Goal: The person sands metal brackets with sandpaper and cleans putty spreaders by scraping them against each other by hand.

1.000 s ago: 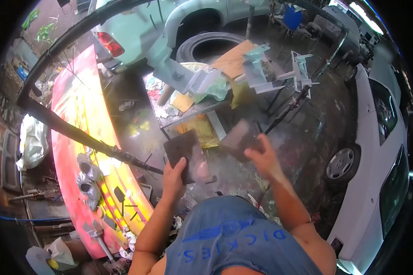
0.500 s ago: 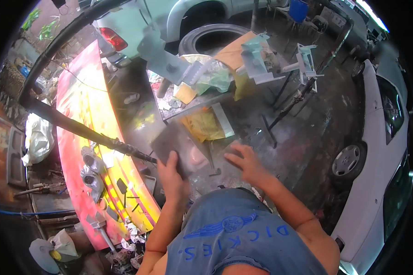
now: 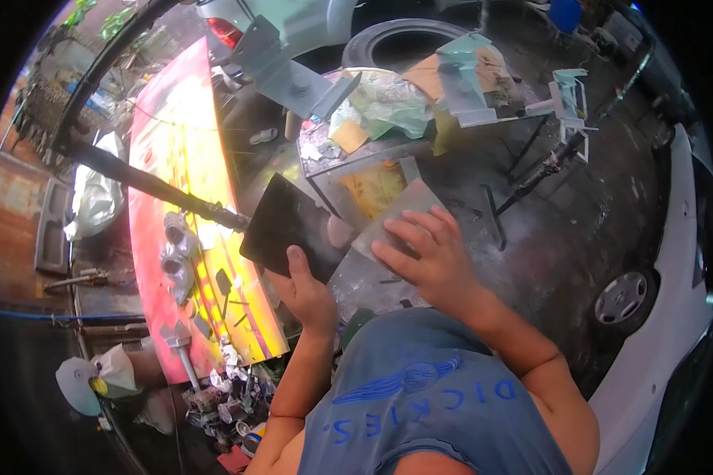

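My left hand (image 3: 305, 293) holds a dark flat rectangular plate (image 3: 281, 226) by its lower edge, thumb on top. Beside it, my right hand (image 3: 424, 249) rests its fingers on a thin grey translucent sheet (image 3: 408, 202), which is tilted close to the dark plate. Whether the two pieces touch is hard to tell. A small pink lump (image 3: 340, 233) shows between them.
Ahead stands a cluttered table (image 3: 317, 162) with paper and plastic. Grey brackets (image 3: 293, 83) hang from a dark pipe frame (image 3: 150, 186). A pink-yellow panel (image 3: 186, 158) lies left, a white car (image 3: 650, 317) right, a tyre (image 3: 364, 43) beyond.
The view has shifted, so the surroundings sit further left and right differently. My hands have come closer together, and the right fingers now lie spread over the grey sheet.
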`<state>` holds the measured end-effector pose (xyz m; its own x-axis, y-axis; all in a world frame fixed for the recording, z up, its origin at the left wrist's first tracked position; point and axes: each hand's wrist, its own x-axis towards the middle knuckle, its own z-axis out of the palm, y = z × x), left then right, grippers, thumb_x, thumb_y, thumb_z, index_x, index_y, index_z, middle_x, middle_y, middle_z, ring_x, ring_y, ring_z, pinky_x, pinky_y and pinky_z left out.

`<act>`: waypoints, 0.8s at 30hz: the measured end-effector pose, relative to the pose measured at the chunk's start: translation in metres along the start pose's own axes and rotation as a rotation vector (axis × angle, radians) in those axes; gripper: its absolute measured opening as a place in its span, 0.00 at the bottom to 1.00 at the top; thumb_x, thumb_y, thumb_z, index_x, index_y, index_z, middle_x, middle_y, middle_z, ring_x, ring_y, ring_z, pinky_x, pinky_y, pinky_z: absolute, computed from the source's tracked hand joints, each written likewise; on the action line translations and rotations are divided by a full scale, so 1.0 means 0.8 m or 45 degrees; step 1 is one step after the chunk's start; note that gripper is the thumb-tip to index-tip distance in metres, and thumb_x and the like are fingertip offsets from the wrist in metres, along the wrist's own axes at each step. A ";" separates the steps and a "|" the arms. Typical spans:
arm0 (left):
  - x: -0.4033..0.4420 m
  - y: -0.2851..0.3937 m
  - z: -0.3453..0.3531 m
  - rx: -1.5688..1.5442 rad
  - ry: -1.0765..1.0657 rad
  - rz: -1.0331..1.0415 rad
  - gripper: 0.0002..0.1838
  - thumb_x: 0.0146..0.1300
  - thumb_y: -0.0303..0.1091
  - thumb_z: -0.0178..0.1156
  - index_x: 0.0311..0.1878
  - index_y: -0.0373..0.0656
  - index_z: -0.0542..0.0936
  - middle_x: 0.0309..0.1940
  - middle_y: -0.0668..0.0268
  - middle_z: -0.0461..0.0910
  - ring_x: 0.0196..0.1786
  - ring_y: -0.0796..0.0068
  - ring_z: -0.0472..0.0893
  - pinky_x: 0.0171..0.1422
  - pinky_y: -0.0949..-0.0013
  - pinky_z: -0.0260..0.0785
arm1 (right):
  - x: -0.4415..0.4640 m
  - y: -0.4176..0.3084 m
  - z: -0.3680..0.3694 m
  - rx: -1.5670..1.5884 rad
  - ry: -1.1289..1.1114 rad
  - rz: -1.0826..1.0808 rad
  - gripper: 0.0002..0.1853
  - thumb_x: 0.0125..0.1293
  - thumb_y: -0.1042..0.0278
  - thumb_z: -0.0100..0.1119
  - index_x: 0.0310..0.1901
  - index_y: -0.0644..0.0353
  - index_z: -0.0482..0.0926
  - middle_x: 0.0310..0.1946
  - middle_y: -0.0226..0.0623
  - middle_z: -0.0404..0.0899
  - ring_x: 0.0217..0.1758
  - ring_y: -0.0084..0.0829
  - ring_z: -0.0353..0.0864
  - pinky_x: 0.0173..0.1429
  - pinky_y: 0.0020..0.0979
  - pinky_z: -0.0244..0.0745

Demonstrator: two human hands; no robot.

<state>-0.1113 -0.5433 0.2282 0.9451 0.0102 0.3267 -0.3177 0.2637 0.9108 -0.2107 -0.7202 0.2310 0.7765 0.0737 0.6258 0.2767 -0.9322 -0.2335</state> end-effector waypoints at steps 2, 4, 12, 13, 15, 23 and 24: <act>-0.006 -0.001 0.005 0.033 0.038 0.048 0.22 0.79 0.33 0.48 0.71 0.33 0.64 0.66 0.56 0.72 0.66 0.65 0.74 0.71 0.63 0.66 | 0.003 0.000 -0.004 -0.004 -0.017 -0.059 0.25 0.58 0.70 0.64 0.59 0.43 0.80 0.62 0.31 0.74 0.66 0.38 0.70 0.71 0.52 0.61; -0.010 -0.003 0.011 0.049 0.066 0.088 0.22 0.79 0.33 0.48 0.71 0.33 0.64 0.66 0.55 0.72 0.66 0.66 0.74 0.71 0.63 0.66 | 0.006 0.002 -0.007 0.001 -0.016 -0.085 0.24 0.58 0.70 0.63 0.58 0.43 0.81 0.61 0.30 0.74 0.65 0.38 0.71 0.71 0.52 0.61; -0.019 -0.002 0.018 0.119 0.088 0.144 0.22 0.79 0.32 0.48 0.71 0.33 0.64 0.64 0.56 0.73 0.64 0.67 0.75 0.70 0.63 0.68 | -0.001 0.003 0.008 0.135 -0.205 -0.138 0.24 0.56 0.73 0.63 0.57 0.44 0.82 0.58 0.30 0.77 0.63 0.35 0.74 0.71 0.51 0.63; -0.020 -0.001 0.019 0.069 0.142 0.103 0.21 0.78 0.31 0.49 0.70 0.34 0.65 0.63 0.57 0.74 0.63 0.67 0.75 0.69 0.62 0.68 | -0.006 0.005 0.012 0.182 -0.287 -0.145 0.24 0.57 0.75 0.63 0.57 0.45 0.82 0.58 0.31 0.76 0.63 0.37 0.74 0.71 0.50 0.63; -0.013 0.003 0.013 -0.022 0.253 0.027 0.20 0.77 0.30 0.50 0.68 0.35 0.67 0.62 0.58 0.75 0.63 0.68 0.76 0.69 0.62 0.69 | -0.025 0.012 0.035 0.412 -0.368 -0.036 0.25 0.56 0.77 0.61 0.58 0.47 0.81 0.58 0.35 0.76 0.63 0.38 0.74 0.70 0.47 0.65; 0.001 -0.196 -0.272 -0.376 0.548 -0.851 0.13 0.73 0.26 0.50 0.59 0.39 0.73 0.53 0.58 0.79 0.54 0.62 0.80 0.58 0.57 0.76 | -0.071 0.065 0.051 1.735 0.130 1.402 0.29 0.61 0.87 0.52 0.66 0.62 0.70 0.60 0.33 0.75 0.64 0.30 0.73 0.69 0.32 0.65; -0.004 -0.224 -0.312 -0.300 0.530 -0.872 0.13 0.73 0.26 0.50 0.58 0.39 0.73 0.52 0.58 0.79 0.54 0.61 0.81 0.58 0.55 0.76 | -0.066 0.060 0.052 1.742 0.120 1.402 0.29 0.61 0.87 0.52 0.66 0.62 0.69 0.60 0.34 0.75 0.63 0.30 0.73 0.69 0.32 0.64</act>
<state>-0.0378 -0.3503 0.0009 0.8891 0.1179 -0.4422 0.3180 0.5357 0.7822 -0.2149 -0.7542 0.1560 0.8940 -0.3941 -0.2134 -0.0345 0.4141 -0.9096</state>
